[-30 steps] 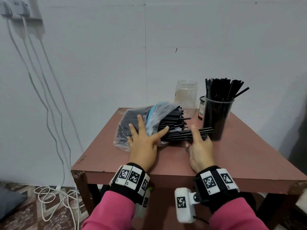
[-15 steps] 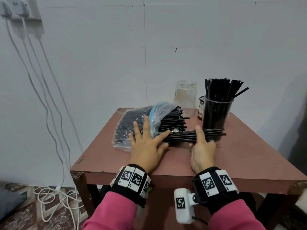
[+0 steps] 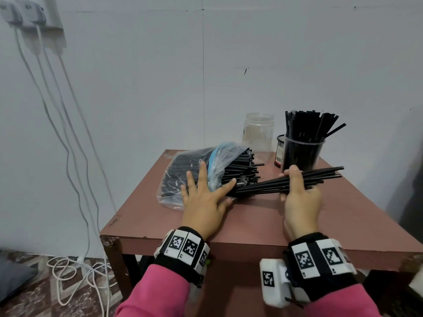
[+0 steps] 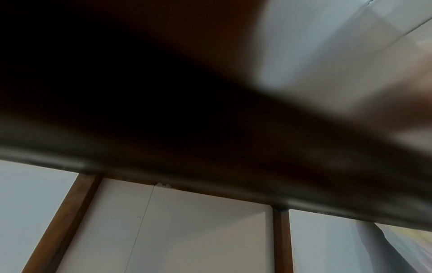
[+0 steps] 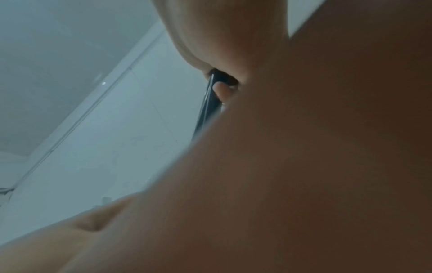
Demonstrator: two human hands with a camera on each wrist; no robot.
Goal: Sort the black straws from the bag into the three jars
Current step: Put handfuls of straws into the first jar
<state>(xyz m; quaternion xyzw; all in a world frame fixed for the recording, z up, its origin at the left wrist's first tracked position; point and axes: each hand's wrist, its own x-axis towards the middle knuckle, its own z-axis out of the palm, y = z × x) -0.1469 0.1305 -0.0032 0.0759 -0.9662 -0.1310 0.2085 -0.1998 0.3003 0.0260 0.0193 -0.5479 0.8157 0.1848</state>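
Against a pale wall, your reddish tabletop [image 3: 251, 220] carries the bag [image 3: 194, 170] of black straws, pinned under your flat, spread left hand [image 3: 203, 197]. Your right hand [image 3: 299, 197] has its grip clamped round a bundle of straws [image 3: 265, 186], just before the straw-filled jar [image 3: 302, 154]; an empty jar [image 3: 258, 133] stands behind.

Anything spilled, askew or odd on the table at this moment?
Little stands out. Loose black straws stick unevenly out of the clear plastic bag's open mouth, under the flat left hand. In the full clear plastic cup, one straw leans out to the right. The right hand grips a bundle of black straws.
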